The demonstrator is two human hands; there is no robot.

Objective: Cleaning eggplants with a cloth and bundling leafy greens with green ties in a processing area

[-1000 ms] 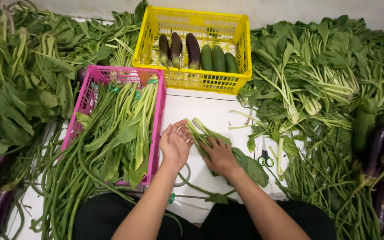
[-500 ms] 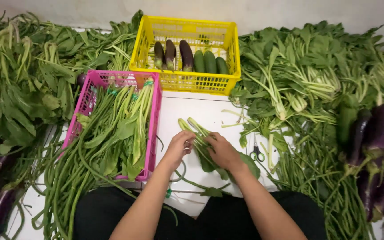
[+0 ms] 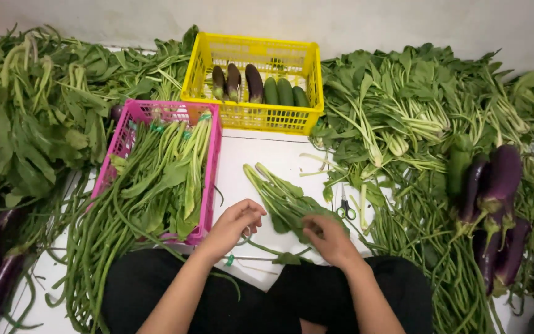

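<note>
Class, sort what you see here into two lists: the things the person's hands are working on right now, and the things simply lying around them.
In hand:
left hand
right hand
bunch of leafy greens on the white surface, right hand resting on it

Lying about:
scissors
pink basket of greens
yellow basket with eggplants and cucumbers
loose eggplants
long beans

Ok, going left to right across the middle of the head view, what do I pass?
Leafy greens pile → pink basket of bundled greens → left hand → bunch of greens on the white surface → right hand → green-handled scissors → long beans → purple eggplants.
</note>
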